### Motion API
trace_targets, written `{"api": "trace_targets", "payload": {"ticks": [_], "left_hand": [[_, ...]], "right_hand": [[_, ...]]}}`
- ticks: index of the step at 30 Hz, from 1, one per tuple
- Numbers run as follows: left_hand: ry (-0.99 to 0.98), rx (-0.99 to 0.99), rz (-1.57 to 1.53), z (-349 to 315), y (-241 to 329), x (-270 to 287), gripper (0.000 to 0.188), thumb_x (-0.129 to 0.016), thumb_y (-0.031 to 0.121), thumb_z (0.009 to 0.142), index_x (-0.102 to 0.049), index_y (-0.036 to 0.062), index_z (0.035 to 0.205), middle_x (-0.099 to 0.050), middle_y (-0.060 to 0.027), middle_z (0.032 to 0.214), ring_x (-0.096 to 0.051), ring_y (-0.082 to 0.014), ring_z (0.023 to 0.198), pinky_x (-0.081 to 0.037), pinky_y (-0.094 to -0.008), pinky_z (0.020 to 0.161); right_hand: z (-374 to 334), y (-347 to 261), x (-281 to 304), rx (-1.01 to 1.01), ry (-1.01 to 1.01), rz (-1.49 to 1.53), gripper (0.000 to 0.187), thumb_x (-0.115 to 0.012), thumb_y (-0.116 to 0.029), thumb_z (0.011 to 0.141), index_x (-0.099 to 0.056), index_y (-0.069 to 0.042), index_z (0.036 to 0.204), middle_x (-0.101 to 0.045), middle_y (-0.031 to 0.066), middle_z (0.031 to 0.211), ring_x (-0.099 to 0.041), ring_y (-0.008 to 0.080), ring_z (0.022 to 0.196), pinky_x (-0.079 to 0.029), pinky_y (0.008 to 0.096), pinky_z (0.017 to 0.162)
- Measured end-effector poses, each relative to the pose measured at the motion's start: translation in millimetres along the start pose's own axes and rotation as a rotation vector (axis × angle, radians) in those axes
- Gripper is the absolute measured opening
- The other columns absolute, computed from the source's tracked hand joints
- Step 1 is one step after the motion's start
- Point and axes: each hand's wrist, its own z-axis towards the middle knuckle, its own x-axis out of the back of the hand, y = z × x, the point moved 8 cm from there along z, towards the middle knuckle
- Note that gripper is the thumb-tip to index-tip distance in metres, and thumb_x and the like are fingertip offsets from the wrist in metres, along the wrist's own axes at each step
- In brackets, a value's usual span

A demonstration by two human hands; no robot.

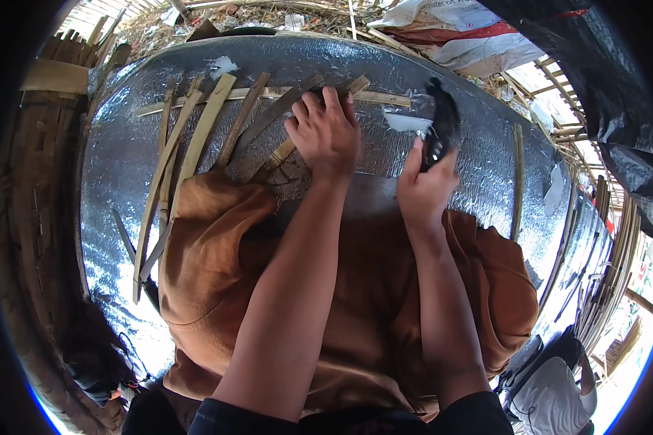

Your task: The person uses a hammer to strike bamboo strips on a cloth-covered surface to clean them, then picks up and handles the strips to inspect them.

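Long thin bamboo strips (210,119) lie side by side across a silver foil mat, over a crosswise bamboo strip (386,98). My left hand (326,134) is at the crossing of the strips, its fingers curled down over a short slanted bamboo strip (357,85); the fingertips are partly hidden. To its right, my right hand (429,185) is closed around a black curved tool (442,119), held upright and smeared by motion. Its exact kind cannot be made out. A whitish plastic scrap (408,121) shows beside the tool, near the crosswise strip's right end.
Brown cloth (370,254) covers my lap and the near mat. The silver foil mat (479,159) spreads around me. A single bamboo strip (517,181) lies at right. Bamboo poles (47,181) stand left; a white sack (461,32) and black plastic sheet (595,80) are at far right.
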Motion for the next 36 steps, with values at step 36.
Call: {"api": "trace_targets", "payload": {"ticks": [36], "left_hand": [[-0.024,-0.003,-0.007,3.8,-0.9,0.0,0.034,-0.052,0.039,0.102,-0.062,0.0067,0.106,-0.063,-0.0163,0.104,-0.06,-0.0349,0.104,-0.044,-0.0498,0.087]], "right_hand": [[-6.9,28.8,-39.3,-0.096,-0.299,-0.315,0.029,-0.062,-0.02,0.1,-0.054,0.007,0.101,-0.066,0.0255,0.069,-0.069,0.0473,0.066,-0.052,0.0521,0.054]]}}
